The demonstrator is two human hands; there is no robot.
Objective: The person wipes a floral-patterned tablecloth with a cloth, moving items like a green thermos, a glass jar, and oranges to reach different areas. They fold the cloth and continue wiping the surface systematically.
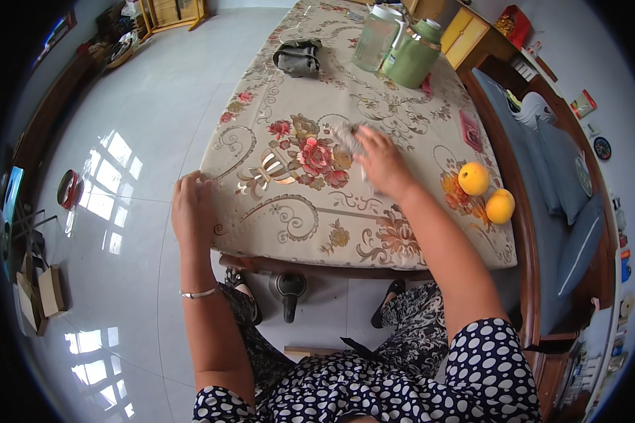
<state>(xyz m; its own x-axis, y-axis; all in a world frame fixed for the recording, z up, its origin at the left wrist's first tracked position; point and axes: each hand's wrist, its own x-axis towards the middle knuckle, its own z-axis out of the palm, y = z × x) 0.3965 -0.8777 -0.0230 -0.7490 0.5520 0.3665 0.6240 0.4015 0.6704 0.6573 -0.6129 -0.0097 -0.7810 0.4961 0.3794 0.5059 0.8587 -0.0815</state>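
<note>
My right hand (382, 162) presses a crumpled greyish-brown cloth (347, 135) flat on the table, its fingers closed over it. The cloth lies just right of the red printed flowers on the beige floral tablecloth (261, 141). My left hand (192, 204), with a silvery bangle on its wrist, rests at the table's left edge; its fingers are bent over the rim, and the fingertips are partly hidden. Near the right edge sit two round yellow-orange fruits (473, 178), touching each other, with a flat pink pack (471, 131) beyond them.
At the far end stand a clear jug (375, 42) with a white lid and a green thermos (415, 55). A dark grey folded bag (298, 58) lies to their left. Along the right runs a wooden bench with blue cushions (578, 247). A red-rimmed bowl (68, 189) is on the tiled floor.
</note>
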